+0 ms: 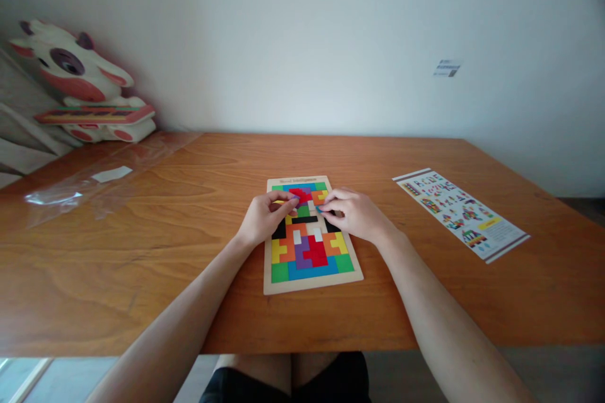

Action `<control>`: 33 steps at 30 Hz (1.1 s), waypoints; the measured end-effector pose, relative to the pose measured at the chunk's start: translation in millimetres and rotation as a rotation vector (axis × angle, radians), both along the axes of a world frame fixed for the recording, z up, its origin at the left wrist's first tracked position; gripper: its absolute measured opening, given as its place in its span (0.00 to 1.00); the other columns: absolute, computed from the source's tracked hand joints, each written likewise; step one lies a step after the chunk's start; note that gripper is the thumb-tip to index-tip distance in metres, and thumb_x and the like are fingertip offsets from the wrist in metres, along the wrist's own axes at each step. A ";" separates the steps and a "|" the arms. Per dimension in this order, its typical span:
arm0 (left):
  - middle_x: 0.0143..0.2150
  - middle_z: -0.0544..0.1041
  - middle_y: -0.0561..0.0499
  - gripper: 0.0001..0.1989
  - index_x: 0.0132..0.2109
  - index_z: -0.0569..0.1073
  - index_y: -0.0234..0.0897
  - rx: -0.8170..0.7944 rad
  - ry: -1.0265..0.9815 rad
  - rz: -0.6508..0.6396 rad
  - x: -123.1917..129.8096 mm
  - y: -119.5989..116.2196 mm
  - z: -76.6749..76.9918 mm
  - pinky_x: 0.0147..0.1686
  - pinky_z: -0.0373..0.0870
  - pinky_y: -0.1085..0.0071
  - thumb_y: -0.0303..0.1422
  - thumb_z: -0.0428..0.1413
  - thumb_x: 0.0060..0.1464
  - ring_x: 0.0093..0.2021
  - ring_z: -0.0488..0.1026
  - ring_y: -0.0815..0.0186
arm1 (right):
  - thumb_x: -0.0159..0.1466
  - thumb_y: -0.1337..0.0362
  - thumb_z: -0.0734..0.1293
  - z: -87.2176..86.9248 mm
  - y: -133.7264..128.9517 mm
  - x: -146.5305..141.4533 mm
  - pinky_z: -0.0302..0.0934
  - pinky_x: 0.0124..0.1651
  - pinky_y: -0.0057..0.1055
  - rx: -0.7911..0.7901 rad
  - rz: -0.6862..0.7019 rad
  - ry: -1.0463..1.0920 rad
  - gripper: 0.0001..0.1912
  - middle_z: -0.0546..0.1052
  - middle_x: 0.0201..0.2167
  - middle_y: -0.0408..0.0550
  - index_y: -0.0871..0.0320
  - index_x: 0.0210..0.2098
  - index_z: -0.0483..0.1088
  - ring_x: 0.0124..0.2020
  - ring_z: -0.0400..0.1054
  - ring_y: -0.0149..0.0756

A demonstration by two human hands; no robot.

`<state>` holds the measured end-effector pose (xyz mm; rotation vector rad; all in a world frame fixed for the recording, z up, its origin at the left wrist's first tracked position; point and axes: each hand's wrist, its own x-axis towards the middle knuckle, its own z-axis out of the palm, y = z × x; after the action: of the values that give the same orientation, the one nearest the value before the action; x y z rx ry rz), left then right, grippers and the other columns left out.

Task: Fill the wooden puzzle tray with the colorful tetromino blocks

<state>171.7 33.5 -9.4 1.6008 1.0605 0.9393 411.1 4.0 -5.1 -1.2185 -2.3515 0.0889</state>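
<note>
A wooden block puzzle board (313, 286) lies on the table, its frame filled with red, blue, green, yellow, orange, purple, white and black pieces. Over the board's upper left, my left hand (265, 217) is closed in a pinch, with a bit of a purple puzzle piece (296, 199) showing at its fingertips. My right hand (354, 214) reaches in from the other side, thumb and fingers pinching a small blue puzzle piece (319, 209) above the board. Bare wood shows near the middle right of the board. Both hands hide parts of the pattern beneath them.
A printed pattern sheet (466, 215) lies to the right on the wooden table (189, 214). Clear plastic packaging (94, 182) rests at the left. Behind it stands a cow-shaped toy keyboard (94, 88) near the wall. The table's front edge is close to my lap.
</note>
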 end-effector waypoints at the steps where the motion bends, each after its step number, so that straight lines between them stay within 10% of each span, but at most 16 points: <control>1: 0.37 0.82 0.46 0.19 0.40 0.76 0.35 0.003 0.005 0.001 0.1 -0.1 0.0 0.35 0.76 0.70 0.47 0.63 0.50 0.36 0.81 0.60 | 0.65 0.66 0.66 -0.4 -0.3 0.3 0.67 0.45 0.35 -0.015 -0.001 0.002 0.09 0.77 0.40 0.49 0.54 0.38 0.80 0.39 0.73 0.37; 33: 0.37 0.81 0.48 0.19 0.40 0.77 0.36 -0.042 0.005 0.059 3.0 2.5 -2.6 0.33 0.75 0.72 0.46 0.63 0.48 0.34 0.80 0.62 | 0.67 0.68 0.65 0.6 8.6 -22.1 0.71 0.49 0.42 -0.088 -0.021 -0.021 0.14 0.80 0.48 0.51 0.54 0.51 0.74 0.46 0.77 0.43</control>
<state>174.8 36.0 -12.0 1.5454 1.1286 0.9465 388.9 12.6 -4.6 -1.2917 -2.3750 0.1751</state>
